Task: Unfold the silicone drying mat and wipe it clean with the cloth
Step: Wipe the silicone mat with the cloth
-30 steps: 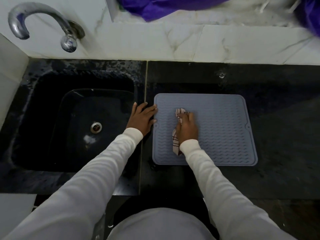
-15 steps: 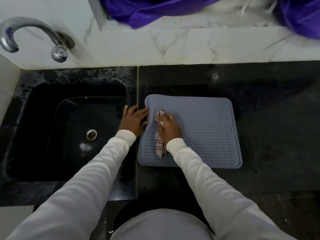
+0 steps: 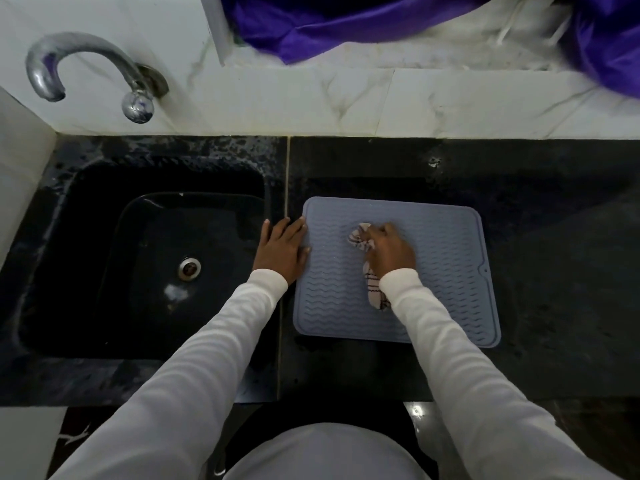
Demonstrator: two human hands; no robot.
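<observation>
The grey-blue silicone drying mat (image 3: 446, 268) lies flat and unfolded on the black counter, just right of the sink. My right hand (image 3: 391, 251) grips a bunched white cloth with dark stripes (image 3: 362, 242) and presses it on the mat's middle; the cloth's tail trails back beside my wrist. My left hand (image 3: 282, 249) lies flat with straight fingers on the counter, its fingertips on the mat's left edge.
A black sink (image 3: 114, 258) with a steel drain (image 3: 189, 268) sits to the left, under a chrome tap (image 3: 86, 67). Behind the black counter (image 3: 561, 271) runs a white marble backsplash (image 3: 381, 102) with purple fabric (image 3: 329, 22) on the ledge above.
My right hand has slid the cloth from the mat's left side toward its middle. My left hand stays at the mat's left edge. The camera view shifted.
</observation>
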